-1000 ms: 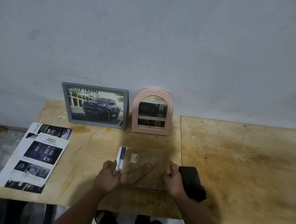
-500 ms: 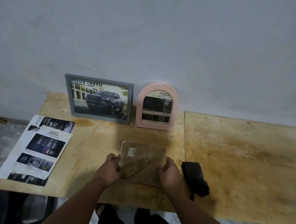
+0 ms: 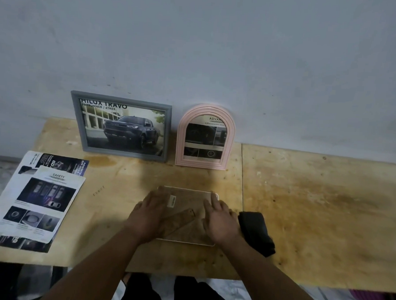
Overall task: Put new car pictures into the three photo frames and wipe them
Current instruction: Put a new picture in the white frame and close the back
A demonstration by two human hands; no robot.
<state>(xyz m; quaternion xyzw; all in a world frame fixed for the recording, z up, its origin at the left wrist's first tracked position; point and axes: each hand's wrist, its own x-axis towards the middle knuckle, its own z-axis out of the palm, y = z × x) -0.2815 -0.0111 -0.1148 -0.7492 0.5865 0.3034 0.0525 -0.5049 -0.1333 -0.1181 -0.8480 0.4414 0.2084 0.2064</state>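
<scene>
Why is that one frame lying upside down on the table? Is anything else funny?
The third frame lies face down under both hands, its cork back up; the grey frame and pink frame stand against the wall. Brown stains mark the table. Nothing looks broken.

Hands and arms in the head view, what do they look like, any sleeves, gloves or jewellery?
Both hands, left and right, are bare: no gloves, rings or watch visible. The forearms are uncovered down to the picture's lower edge, with no sleeves in sight.
</scene>
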